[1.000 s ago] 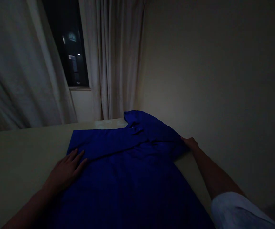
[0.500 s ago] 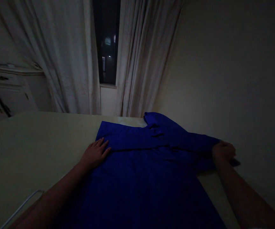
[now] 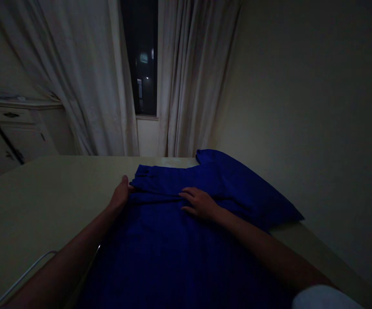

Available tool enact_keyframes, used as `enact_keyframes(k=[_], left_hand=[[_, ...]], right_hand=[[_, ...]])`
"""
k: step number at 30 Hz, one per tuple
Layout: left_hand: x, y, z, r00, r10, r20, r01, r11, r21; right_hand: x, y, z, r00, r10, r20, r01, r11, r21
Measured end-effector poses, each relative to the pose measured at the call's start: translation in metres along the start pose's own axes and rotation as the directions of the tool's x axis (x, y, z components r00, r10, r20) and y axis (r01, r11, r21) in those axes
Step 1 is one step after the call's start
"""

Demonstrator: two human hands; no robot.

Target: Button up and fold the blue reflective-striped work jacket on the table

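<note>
A dark blue long-sleeved shirt (image 3: 186,244) lies spread over the table in front of me. One sleeve (image 3: 163,174) is laid across its upper part, with the cuff end toward the left. At the left edge of the shirt, my left hand (image 3: 120,195) is closed on the fabric, its fingers partly hidden by the cloth. My right hand (image 3: 200,204) rests palm down on the middle of the shirt, fingers spread, beside a crease. To the right, the blue cloth tapers to a point near the wall.
The pale table (image 3: 60,193) reaches back toward light curtains (image 3: 92,77) and a dark window gap (image 3: 142,60). A white cable (image 3: 25,274) lies at the lower left. A cabinet (image 3: 15,133) stands at far left; a wall (image 3: 318,107) borders the right.
My right hand has come from the far right, where it was at the sleeve, to the shirt's middle. The sleeve now lies leftward. My left hand has gone from flat to gripping the edge.
</note>
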State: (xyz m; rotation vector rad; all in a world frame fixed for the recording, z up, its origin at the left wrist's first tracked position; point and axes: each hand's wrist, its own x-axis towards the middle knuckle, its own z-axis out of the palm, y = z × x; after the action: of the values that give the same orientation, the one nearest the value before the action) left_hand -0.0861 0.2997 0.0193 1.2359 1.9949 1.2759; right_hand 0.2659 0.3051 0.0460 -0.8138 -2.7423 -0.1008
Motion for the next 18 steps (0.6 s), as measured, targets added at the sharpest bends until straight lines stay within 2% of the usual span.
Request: enact_keyframes(k=[3,6,8,10,12,13,15,17,18], left_hand=[[0.015,0.016,0.002,1.0,-0.02,0.005,0.02,0.996,0.086],[0.021,0.03,0.003,1.0,-0.018,0.002,0.017,0.986,0.167],[0.015,0.032,0.0,1.0,0.008,0.013,-0.012,0.949,0.315],[-0.004,0.025,-0.008,0.993,0.105,0.054,-0.117,0.843,0.525],[-0.042,0.008,-0.021,0.952,0.275,0.135,-0.295,0.702,0.648],[-0.068,-0.004,-0.03,0.913,0.368,0.177,-0.39,0.655,0.648],[-0.134,-0.037,-0.05,0.8,0.518,0.303,-0.592,0.596,0.542],[-0.206,-0.074,-0.072,0.701,0.597,0.39,-0.713,0.566,0.413],[-0.239,-0.091,-0.083,0.688,0.586,0.427,-0.725,0.572,0.384]], right_hand=[[-0.011,0.022,0.001,0.97,0.24,-0.039,-0.241,0.97,-0.02],[-0.026,0.049,-0.009,0.903,0.423,-0.077,-0.426,0.904,-0.032],[-0.046,0.062,-0.019,0.837,0.536,-0.106,-0.54,0.841,-0.013],[-0.078,0.065,-0.03,0.776,0.619,-0.12,-0.621,0.783,0.027],[-0.122,0.057,-0.042,0.739,0.664,-0.118,-0.66,0.748,0.072],[-0.148,0.048,-0.049,0.722,0.682,-0.117,-0.676,0.732,0.091],[-0.205,0.023,-0.062,0.666,0.737,-0.11,-0.726,0.675,0.129],[-0.263,-0.011,-0.072,0.553,0.829,-0.087,-0.809,0.559,0.183],[-0.288,-0.03,-0.075,0.485,0.873,-0.054,-0.846,0.484,0.223]])
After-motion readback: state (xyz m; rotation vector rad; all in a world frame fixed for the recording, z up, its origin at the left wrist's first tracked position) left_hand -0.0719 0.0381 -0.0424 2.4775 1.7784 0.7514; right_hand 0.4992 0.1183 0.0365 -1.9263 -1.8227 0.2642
